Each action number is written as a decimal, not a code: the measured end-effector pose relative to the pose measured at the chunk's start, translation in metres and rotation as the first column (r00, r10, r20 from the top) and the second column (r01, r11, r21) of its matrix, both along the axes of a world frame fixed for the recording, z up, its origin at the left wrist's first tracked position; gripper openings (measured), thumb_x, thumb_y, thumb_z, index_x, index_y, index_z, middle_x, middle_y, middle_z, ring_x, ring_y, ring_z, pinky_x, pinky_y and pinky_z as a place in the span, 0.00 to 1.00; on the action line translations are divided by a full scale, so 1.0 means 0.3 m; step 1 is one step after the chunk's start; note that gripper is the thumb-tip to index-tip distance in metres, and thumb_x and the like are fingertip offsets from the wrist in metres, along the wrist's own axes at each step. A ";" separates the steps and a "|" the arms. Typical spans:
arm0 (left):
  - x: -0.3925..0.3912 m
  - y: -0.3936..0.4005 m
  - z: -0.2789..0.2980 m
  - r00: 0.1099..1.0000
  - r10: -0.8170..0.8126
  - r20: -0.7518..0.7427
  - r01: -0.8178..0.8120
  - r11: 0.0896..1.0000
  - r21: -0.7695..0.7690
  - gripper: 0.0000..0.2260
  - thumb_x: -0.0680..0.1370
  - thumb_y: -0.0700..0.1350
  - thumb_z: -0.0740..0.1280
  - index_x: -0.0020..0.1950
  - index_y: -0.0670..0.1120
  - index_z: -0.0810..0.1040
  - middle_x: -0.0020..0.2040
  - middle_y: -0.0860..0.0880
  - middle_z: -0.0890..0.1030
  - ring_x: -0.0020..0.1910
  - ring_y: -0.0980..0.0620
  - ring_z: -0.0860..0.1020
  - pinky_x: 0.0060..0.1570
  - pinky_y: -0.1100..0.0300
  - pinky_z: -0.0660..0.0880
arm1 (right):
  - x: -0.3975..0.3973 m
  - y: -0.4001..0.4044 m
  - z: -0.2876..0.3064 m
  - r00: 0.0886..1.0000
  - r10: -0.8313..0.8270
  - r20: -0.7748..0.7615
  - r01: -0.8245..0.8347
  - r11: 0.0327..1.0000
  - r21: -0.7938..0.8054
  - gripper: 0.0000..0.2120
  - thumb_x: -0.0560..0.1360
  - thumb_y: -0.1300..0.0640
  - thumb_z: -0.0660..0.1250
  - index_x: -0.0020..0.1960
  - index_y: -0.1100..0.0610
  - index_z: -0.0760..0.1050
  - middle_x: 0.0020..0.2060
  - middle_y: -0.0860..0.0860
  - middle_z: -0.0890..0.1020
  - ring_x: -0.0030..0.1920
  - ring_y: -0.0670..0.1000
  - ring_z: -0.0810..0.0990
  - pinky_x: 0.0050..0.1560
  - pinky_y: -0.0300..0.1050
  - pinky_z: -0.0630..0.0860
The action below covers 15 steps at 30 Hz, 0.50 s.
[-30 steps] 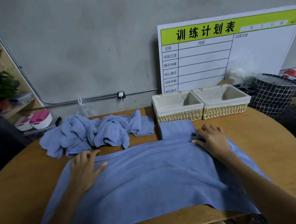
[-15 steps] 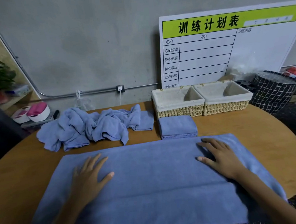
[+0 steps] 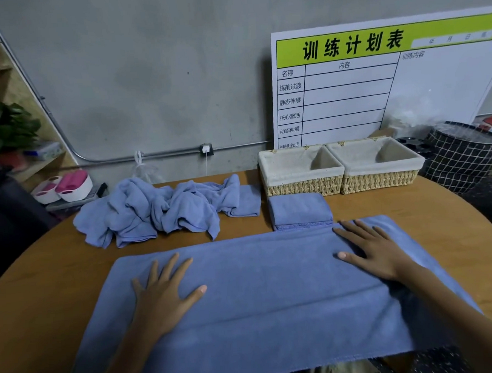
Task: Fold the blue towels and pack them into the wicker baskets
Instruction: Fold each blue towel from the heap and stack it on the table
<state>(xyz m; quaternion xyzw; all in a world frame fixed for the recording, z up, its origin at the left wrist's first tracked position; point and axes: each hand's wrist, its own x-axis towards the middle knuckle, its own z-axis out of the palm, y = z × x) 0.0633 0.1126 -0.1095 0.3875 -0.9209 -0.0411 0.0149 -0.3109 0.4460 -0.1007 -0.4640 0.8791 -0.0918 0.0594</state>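
Spanning most of the frame, a round wooden table (image 3: 429,233) under everything else. Leaning on the grey wall behind, a white board (image 3: 376,94) with a green header and ruled rows of Chinese text.

Lying across the near half of the table, a large blue towel (image 3: 268,299) — folded over once, long axis running left to right, near edge draping off the table's front, far fold line reaching up to the stack behind it. Showing as a faint seam running parallel to the long axis, the doubled layer's edge.

Heaped at the table's far left, a crumpled pile of blue towels (image 3: 160,210), no clear axis, one flat corner trailing right.

Sitting side by side at the far edge, touching, two wicker baskets with cloth liners: the left basket (image 3: 301,184) and the right basket (image 3: 381,179), long sides facing forward, nothing visible inside either.

Standing off the table to the right, a black grid-patterned bin (image 3: 463,160).

Resting just in front of the left basket, a folded blue towel (image 3: 299,210) — a compact rectangle, long axis left to right, its near edge meeting the large towel's far edge.

Pressing flat on the large towel, left hand (image 3: 165,293) with fingers spread wide, pointing away; right hand (image 3: 373,251) likewise flat and splayed, fingers angled toward the far left, near the towel's far right corner. Gripping nothing with either.

Tucked at far left beside the table, a pink-and-white container (image 3: 68,185).
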 end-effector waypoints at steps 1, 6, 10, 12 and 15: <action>0.007 0.005 0.000 1.000 -0.002 0.009 0.002 1.000 -0.005 0.54 0.56 0.84 0.28 0.79 0.67 0.51 0.82 0.60 0.47 0.81 0.45 0.46 0.71 0.29 0.48 | 0.002 0.008 0.000 1.000 0.000 -0.003 0.000 1.000 0.008 0.42 0.68 0.18 0.38 0.78 0.32 0.48 0.80 0.37 0.46 0.80 0.44 0.42 0.79 0.54 0.45; 0.023 -0.060 0.000 0.994 0.082 -0.079 -0.076 0.995 0.065 0.53 0.57 0.86 0.33 0.79 0.67 0.54 0.82 0.59 0.49 0.81 0.43 0.47 0.72 0.28 0.51 | 0.000 0.009 0.002 1.000 0.015 -0.013 -0.015 0.999 0.032 0.40 0.68 0.19 0.39 0.77 0.31 0.46 0.79 0.37 0.45 0.80 0.44 0.41 0.79 0.54 0.45; 0.010 -0.097 0.002 0.994 0.111 0.001 -0.111 0.988 0.108 0.56 0.54 0.86 0.31 0.79 0.67 0.49 0.82 0.59 0.44 0.81 0.43 0.42 0.73 0.28 0.47 | -0.025 -0.009 0.016 1.000 0.017 -0.003 -0.017 0.999 0.040 0.41 0.69 0.19 0.40 0.78 0.33 0.46 0.79 0.37 0.45 0.80 0.44 0.42 0.79 0.54 0.45; 0.000 -0.098 0.011 0.993 0.113 0.027 -0.116 0.987 0.116 0.57 0.52 0.86 0.29 0.80 0.67 0.46 0.82 0.59 0.42 0.81 0.43 0.41 0.73 0.28 0.46 | -0.031 -0.015 0.020 1.000 0.019 -0.002 -0.019 0.999 0.035 0.42 0.68 0.19 0.40 0.79 0.34 0.46 0.80 0.37 0.46 0.80 0.44 0.42 0.79 0.54 0.45; 0.012 -0.089 0.020 0.994 0.108 0.011 -0.109 0.989 0.105 0.56 0.53 0.86 0.29 0.80 0.66 0.46 0.82 0.58 0.41 0.81 0.42 0.42 0.73 0.28 0.46 | -0.008 -0.005 0.026 1.000 0.008 0.014 -0.008 1.000 0.025 0.43 0.67 0.18 0.37 0.78 0.33 0.46 0.79 0.37 0.45 0.80 0.45 0.42 0.79 0.55 0.45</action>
